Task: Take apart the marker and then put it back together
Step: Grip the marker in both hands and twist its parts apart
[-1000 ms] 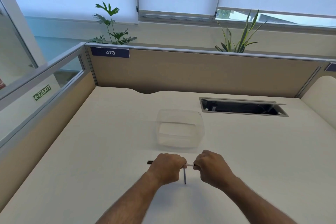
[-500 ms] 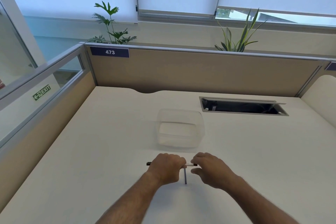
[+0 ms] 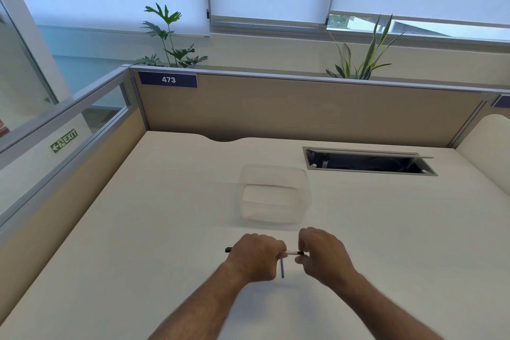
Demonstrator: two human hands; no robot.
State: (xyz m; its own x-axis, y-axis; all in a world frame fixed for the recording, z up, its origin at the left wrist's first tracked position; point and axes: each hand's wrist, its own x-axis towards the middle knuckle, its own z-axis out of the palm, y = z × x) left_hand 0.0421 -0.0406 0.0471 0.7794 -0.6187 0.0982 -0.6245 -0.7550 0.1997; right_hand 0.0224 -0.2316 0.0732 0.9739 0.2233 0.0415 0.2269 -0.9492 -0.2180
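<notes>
My left hand (image 3: 255, 258) is closed around the marker (image 3: 291, 252), which lies level just above the desk. The marker's black end (image 3: 228, 250) sticks out to the left of my fist, and its white barrel shows between my hands. My right hand (image 3: 324, 255) pinches the dark right tip (image 3: 301, 253) of the marker between thumb and fingers. A thin blue-grey rod (image 3: 282, 268) points from my left fingers toward me. I cannot tell whether it is held or rests on the desk.
A clear plastic container (image 3: 274, 194) stands on the cream desk (image 3: 138, 229) just beyond my hands. An open cable slot (image 3: 367, 162) is set into the desk at the back right. Partition walls (image 3: 303, 110) close the back and left sides.
My right hand loosened its hold half a second ago, then curled back onto the marker's right tip. My left hand and the rod stayed almost still.
</notes>
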